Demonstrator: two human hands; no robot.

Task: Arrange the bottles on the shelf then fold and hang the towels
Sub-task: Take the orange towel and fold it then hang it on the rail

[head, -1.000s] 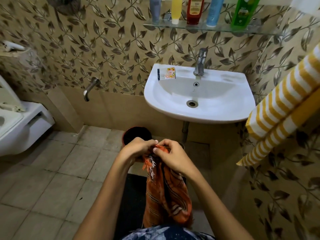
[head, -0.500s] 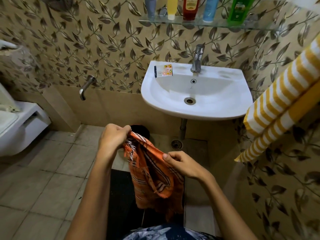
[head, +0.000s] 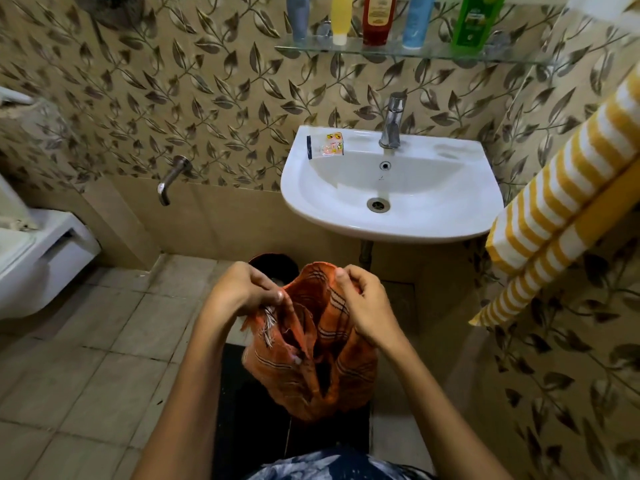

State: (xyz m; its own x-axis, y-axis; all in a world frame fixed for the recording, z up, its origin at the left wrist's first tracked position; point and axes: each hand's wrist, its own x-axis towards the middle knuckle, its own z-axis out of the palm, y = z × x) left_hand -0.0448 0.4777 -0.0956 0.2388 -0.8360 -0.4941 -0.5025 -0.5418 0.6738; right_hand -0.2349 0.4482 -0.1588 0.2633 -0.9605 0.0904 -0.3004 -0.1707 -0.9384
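Note:
An orange towel with dark stripes (head: pixel 325 362) hangs bunched in front of me, below the sink. My left hand (head: pixel 242 289) pinches its fringed left edge. My right hand (head: pixel 363 299) grips its top edge on the right. Both hands are close together at the towel's top. A yellow and white striped towel (head: pixel 568 202) hangs folded on the right wall. On the glass shelf (head: pixel 433 53) above the sink several bottles stand upright in a row, among them a red bottle (head: pixel 379 19) and a green bottle (head: pixel 472 20).
A white sink (head: pixel 391 216) with a chrome tap (head: pixel 393 123) is on the far wall; a small packet (head: pixel 327 147) lies on its rim. A dark bucket (head: pixel 273 266) stands under it. A toilet (head: pixel 38 254) is at left. A wall spout (head: pixel 171 178) sticks out low. A dark mat (head: pixel 249 410) lies underfoot.
My hands, apart half a second ago with the towel stretched between them, have come back together at its top. The towel now hangs more bunched.

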